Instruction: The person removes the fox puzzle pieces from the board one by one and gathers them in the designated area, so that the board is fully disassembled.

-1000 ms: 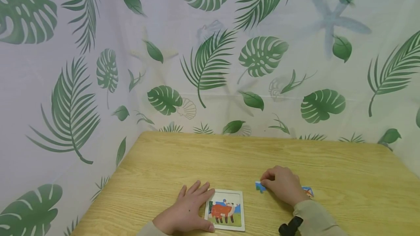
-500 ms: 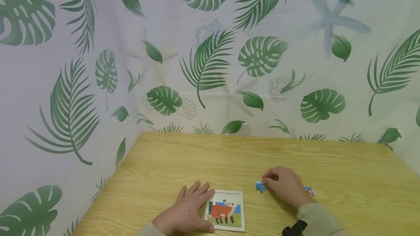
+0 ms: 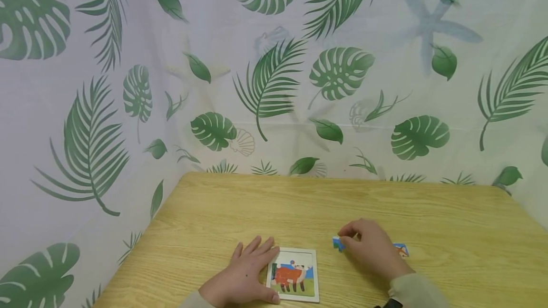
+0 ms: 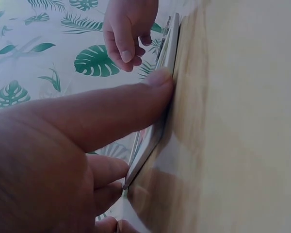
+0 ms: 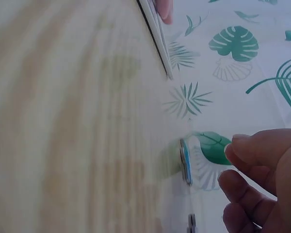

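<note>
A small square picture puzzle (image 3: 317, 274) in a white frame lies on the table, showing a red-orange animal on green ground with a pale bare area above. My left hand (image 3: 245, 274) lies spread at its left side, thumb and fingertips touching the frame (image 4: 151, 143). To the right, my right hand (image 3: 373, 250) hovers with loosely bent fingers over a blue-and-green puzzle piece (image 3: 337, 243), covering part of it. In the right wrist view the fingertips (image 5: 229, 178) stand apart from the piece (image 5: 185, 162), with nothing between them.
Another puzzle piece (image 3: 401, 249), blue and orange, lies just right of my right hand and is partly hidden by it. The wooden table (image 3: 257, 203) reaches back to a white leaf-print curtain (image 3: 291, 146), which also stands along the left side.
My right hand shifts slightly right, then back left over the blue-and-green piece, with its wrist lower in view. My left hand and the framed puzzle stay in place.
</note>
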`<state>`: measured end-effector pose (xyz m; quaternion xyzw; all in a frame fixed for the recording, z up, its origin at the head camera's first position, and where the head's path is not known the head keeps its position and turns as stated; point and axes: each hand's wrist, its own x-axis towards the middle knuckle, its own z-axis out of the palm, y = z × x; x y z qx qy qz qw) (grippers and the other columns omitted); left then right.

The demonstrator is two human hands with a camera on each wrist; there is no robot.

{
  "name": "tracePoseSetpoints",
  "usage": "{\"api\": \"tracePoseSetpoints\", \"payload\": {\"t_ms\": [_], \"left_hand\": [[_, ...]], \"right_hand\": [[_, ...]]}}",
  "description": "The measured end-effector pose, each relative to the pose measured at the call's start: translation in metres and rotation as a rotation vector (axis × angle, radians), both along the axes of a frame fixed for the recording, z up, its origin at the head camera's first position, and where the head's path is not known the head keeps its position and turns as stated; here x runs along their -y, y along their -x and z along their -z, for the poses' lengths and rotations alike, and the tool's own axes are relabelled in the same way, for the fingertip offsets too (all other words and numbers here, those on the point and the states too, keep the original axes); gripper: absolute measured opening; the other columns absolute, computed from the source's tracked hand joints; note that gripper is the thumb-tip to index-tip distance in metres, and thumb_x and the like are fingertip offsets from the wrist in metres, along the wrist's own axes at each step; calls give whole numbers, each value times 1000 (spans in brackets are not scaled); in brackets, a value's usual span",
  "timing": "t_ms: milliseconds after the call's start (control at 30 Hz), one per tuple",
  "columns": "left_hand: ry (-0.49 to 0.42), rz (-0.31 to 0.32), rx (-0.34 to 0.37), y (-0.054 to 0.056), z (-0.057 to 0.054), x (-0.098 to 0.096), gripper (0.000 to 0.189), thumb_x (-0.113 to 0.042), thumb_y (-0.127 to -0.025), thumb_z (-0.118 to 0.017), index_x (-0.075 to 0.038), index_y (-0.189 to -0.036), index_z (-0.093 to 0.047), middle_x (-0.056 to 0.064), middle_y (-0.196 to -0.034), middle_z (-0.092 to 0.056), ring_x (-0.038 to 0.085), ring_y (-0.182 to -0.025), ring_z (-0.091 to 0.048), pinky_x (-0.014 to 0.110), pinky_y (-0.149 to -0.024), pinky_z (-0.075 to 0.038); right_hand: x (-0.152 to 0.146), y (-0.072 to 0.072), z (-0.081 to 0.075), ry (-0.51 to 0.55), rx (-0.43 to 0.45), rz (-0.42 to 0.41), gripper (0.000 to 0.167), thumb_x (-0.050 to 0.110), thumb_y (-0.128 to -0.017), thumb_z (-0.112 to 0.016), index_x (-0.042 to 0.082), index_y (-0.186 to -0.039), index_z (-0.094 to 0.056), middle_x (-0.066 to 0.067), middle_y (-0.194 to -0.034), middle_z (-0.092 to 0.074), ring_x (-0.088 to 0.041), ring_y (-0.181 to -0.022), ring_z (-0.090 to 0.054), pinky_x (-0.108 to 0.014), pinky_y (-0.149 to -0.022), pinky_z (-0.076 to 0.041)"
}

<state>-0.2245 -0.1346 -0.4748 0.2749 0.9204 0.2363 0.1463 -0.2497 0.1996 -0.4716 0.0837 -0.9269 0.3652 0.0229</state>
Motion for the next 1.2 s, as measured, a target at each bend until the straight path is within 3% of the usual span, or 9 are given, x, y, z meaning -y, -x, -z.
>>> {"api": "tracePoseSetpoints", "payload": {"t_ms": [133,233,467,667,867,1200], "left_hand": [[4,-6,-4,-1,0,-1,106,-62,-71,-82,-20,-158,-39,2,-166,-25,35,-153,-11,70,-113,-1],[2,-4,-11,-2,-1,-1,102,-60,-71,-83,-26,-157,-40,2,-165,-26,36,-153,-11,71,-113,-1],[39,43,-33,-2,-3,-1,84,-59,-78,-80,-42,-152,-45,5,-165,-26,41,-152,-11,74,-110,-6],[55,71,-44,-3,-3,0,75,-62,-82,-75,-46,-149,-47,7,-166,-24,43,-152,-8,75,-110,-6],[59,85,-54,-4,-4,0,71,-63,-82,-72,-49,-148,-49,9,-166,-23,44,-151,-8,75,-110,-7],[38,79,-44,-3,-2,1,70,-61,-83,-74,-48,-147,-49,10,-166,-22,45,-151,-7,76,-109,-6]], "right_hand": [[9,-7,-1,5,-27,-26,4,18,-92,-75,18,-95,-77,8,-95,-68,-12,-91,-58,-41,-84,-49],[16,-12,-1,7,-40,-58,4,17,-91,-75,19,-94,-77,9,-93,-67,-12,-91,-58,-41,-87,-49],[34,-28,-2,43,44,-122,5,18,-92,-74,23,-94,-75,9,-97,-65,-14,-92,-55,-42,-85,-48],[46,-29,7,38,52,-186,3,26,-92,-75,26,-95,-74,12,-95,-64,-13,-87,-55,-38,-79,-48],[53,-29,13,44,114,-254,7,30,-92,-75,24,-96,-74,11,-96,-63,-13,-92,-56,-42,-83,-49],[59,-32,14,-72,58,-266,12,35,-87,-78,30,-96,-72,14,-89,-56,-13,-83,-48,-36,-76,-43]]}}
